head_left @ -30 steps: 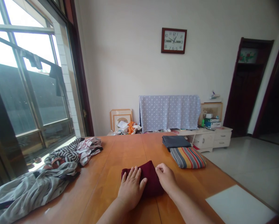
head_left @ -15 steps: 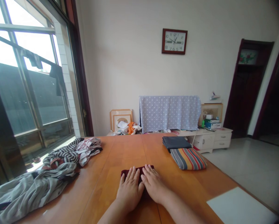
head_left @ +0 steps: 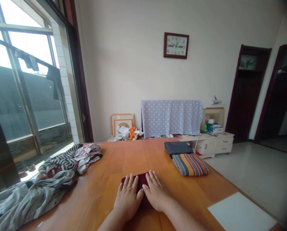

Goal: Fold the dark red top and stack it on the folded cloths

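A dark maroon folded cloth lies on the wooden table right in front of me, partly covered by both hands. My left hand rests flat on its left side, fingers stretched forward. On the right side of the cloth, my right hand also lies flat with fingers extended. The two thumbs come close together over the middle of the cloth. Most of the cloth's near part is hidden under the palms and wrists.
Crumpled clothes, including a grey garment and a striped one, lie along the table's left side. A folded striped cloth and a folded dark cloth sit at the right. A white sheet lies near the right edge.
Both hands have slid slightly apart on the maroon cloth, so more of its middle shows. The camera view has turned a little to the right.
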Tool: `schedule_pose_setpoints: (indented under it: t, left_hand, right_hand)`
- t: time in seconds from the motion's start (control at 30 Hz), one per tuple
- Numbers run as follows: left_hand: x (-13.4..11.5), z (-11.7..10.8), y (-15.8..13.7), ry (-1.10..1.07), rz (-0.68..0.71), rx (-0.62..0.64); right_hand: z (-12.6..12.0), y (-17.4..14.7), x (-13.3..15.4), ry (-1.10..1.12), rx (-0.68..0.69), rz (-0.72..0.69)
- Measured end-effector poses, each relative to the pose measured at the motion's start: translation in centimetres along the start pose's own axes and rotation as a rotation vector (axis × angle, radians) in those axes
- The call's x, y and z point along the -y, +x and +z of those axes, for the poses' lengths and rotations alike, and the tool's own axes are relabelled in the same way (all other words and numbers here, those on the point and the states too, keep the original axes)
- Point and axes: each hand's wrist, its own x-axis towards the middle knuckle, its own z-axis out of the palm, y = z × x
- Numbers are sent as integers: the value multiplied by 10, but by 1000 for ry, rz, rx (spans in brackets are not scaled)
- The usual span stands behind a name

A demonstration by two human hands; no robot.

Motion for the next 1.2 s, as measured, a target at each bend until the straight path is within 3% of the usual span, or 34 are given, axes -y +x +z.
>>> schedule_pose_setpoints:
  t: [0.13,0.23,0.3,0.37,0.47,0.6,0.73,0.87,0.97,1.07,1.2]
  left_hand:
    - [26,-3,-2,-326,22,-67]
    - [55,-7,-13,-625,-162,-305]
    - [68,-10,-25,-700,-317,-406]
    - [71,-13,-38,-739,-382,-386]
    - [59,-17,-51,-831,-370,-251]
    - [41,-19,-55,-635,-350,-160]
    - [39,-18,-57,-424,-369,-128]
    - [35,-19,-63,-345,-372,-139]
    - [23,-25,-63,-177,-354,-248]
    - [6,-31,-52,-54,-206,-350]
    - [-13,-28,-25,-90,148,-261]
  right_hand:
    - [1,0,-1,-30,3,6]
    - [2,0,-3,-36,5,15]
    - [2,0,-3,-40,14,17]
    - [3,0,-4,-43,17,20]
    - [4,-1,-4,-34,2,22]
    - [6,-1,-4,-48,-14,14]
    - [5,-2,-3,-91,4,14]
    - [5,-2,-2,-130,12,15]
    - [6,-3,-2,-138,9,18]
    - [7,-2,-2,-142,14,25]
    - [6,-1,0,-225,50,49]
